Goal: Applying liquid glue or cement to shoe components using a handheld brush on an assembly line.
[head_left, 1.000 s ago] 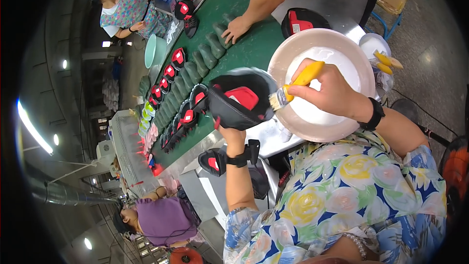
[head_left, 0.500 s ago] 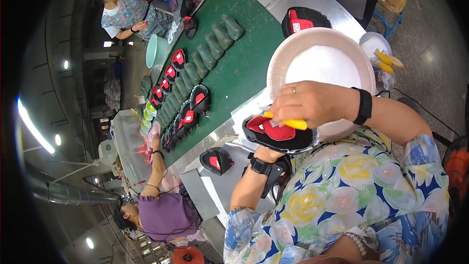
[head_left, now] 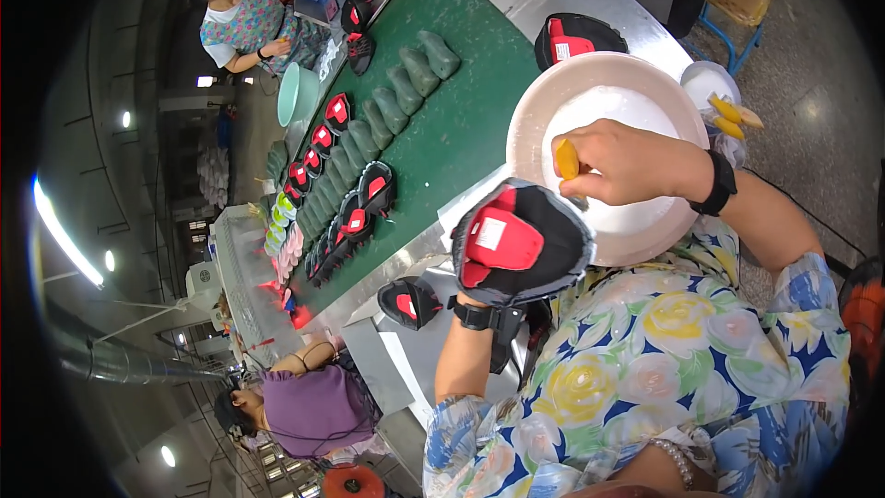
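The long green conveyor belt (head_left: 461, 120) is seen running from twelve o'clock toward eight o'clock, lined with grey-green foot-shaped lasts (head_left: 406, 88) and a row of black-and-red shoe uppers (head_left: 355, 212). At two o'clock, a wide round pinkish-white basin (head_left: 553, 97) holding white paste is set just beside the belt. At the centre, a black shoe upper with a red insole panel (head_left: 516, 244) is held up, sole side to the camera; a pale rectangular label is carried on the red panel. The left hand (head_left: 475, 300) is mostly hidden beneath it, so its grip cannot be told. The right hand (head_left: 636, 161) is closed on a yellow-handled brush (head_left: 568, 161) over the basin. The gluing step appears to be in hand; loading the brush and bringing it across to the upper would be called for next.
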### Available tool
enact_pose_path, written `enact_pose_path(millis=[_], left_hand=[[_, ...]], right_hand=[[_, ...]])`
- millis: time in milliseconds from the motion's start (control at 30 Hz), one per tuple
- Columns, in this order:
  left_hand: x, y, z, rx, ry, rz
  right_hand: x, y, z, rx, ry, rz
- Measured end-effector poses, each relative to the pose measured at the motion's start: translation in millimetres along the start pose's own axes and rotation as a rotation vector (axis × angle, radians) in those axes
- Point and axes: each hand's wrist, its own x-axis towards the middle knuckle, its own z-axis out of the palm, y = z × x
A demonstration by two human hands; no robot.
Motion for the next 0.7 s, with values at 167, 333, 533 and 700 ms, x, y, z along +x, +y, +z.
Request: enact_pose_path(millis=[167,333,533,700], left_hand=[[19,3,-6,0.106,0.108,0.107],[6,-1,-10,0.209,0.177,0.197],[22,-7,-16,0.318,0.328,0.317],[22,4,-34,0.42,0.449,0.41]], right_hand=[[11,-13,9,0.072,0.395,-0.255],[10,0,17,-0.102,0.273,-0.425],[11,-8,5,-0.051,0.249,-0.378],[1,4,19,-0.066,0.247,-0.287]])
